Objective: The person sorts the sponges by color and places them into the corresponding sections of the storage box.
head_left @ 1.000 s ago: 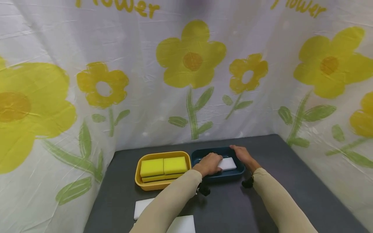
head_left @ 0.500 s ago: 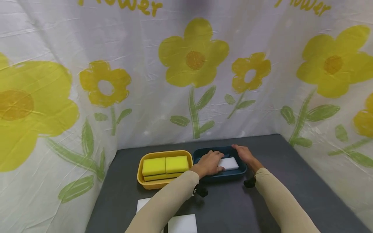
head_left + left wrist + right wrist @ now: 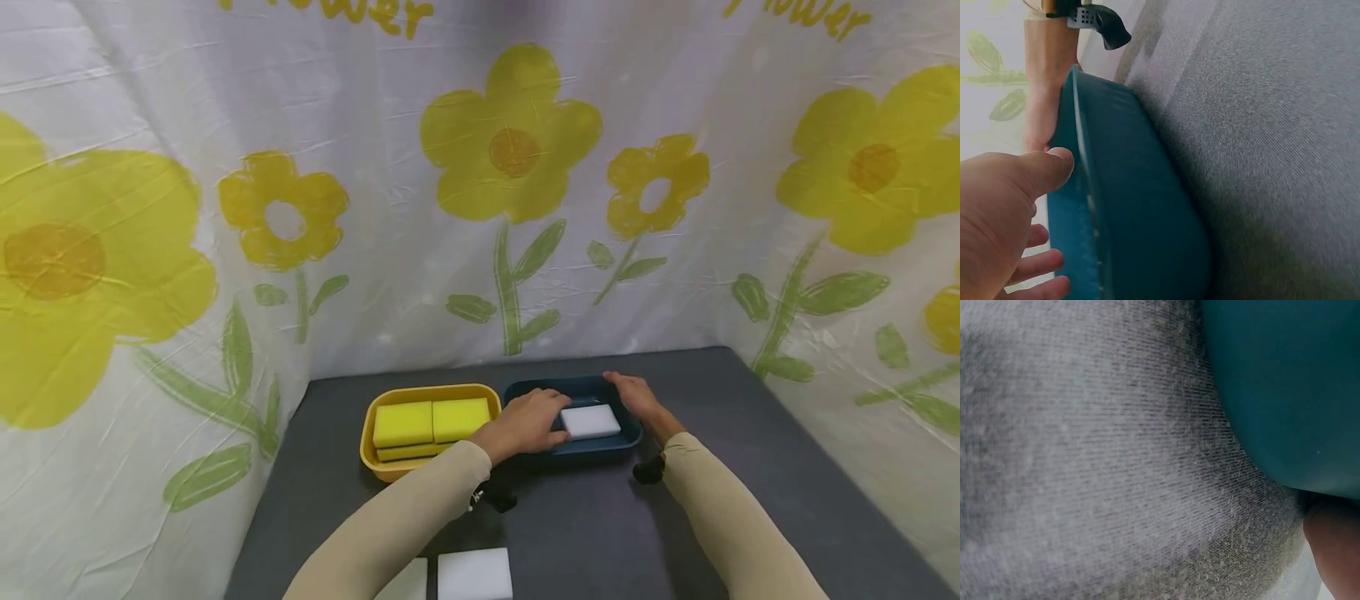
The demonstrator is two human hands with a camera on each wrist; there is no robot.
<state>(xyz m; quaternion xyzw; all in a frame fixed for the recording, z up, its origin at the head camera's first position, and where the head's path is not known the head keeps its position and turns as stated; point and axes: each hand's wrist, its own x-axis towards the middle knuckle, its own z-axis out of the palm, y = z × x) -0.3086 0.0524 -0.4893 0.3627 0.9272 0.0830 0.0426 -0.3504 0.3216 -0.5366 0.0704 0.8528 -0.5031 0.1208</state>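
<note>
A white sponge-like block (image 3: 591, 422) lies flat inside the dark blue tray (image 3: 577, 448). My left hand (image 3: 529, 421) hovers over the tray's left part, fingers spread and relaxed, beside the block with a small gap. In the left wrist view the left thumb (image 3: 1050, 172) is near the tray's rim and nothing sits between thumb and fingers. At the tray's right end my right hand (image 3: 637, 402) grips the rim, its fingers reaching toward the far corner. Only one digit (image 3: 1335, 544) of that hand shows in the right wrist view, against the tray's outer wall.
Left of the blue tray stands a yellow tray (image 3: 367, 454) with stacked yellow sponges (image 3: 403, 425). Near the front edge of the dark table (image 3: 585, 533) lie two more white blocks, one (image 3: 474, 575) fully lit and another (image 3: 408, 581) partly under the left sleeve. A flower-printed curtain (image 3: 390, 208) closes off the back.
My left hand has let go of the white block and drawn slightly left, leaving it in the blue tray. The right hand stays at the tray's right rim. The view has shifted a little.
</note>
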